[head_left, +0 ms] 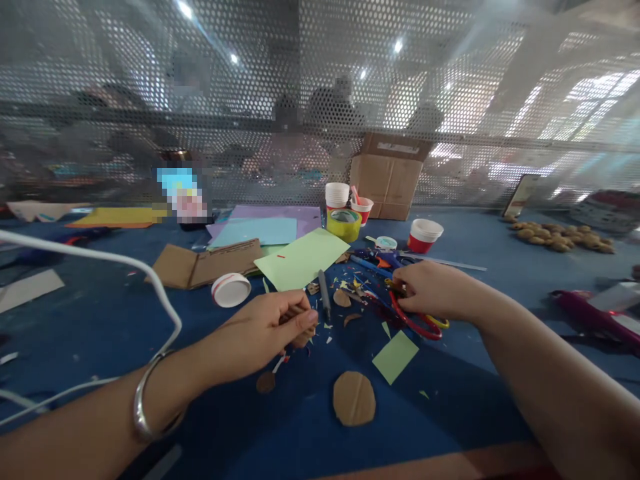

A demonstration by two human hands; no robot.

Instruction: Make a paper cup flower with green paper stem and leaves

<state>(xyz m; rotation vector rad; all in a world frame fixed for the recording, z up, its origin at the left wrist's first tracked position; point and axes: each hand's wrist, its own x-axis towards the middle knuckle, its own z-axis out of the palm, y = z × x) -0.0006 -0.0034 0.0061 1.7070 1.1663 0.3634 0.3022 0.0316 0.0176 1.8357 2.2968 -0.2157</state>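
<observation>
Blue table (295,433) lying cluttered | left hand (265,327) closing around brown cardboard (303,339) | right hand (435,287) curling over scissors (429,334), hold unclear

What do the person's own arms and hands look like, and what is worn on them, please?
Both the left hand and the right hand are without gloves, and no sleeve shows on either forearm. A shiny, silver-coloured bangle circles the left wrist; nothing is visible on the right wrist.
</observation>
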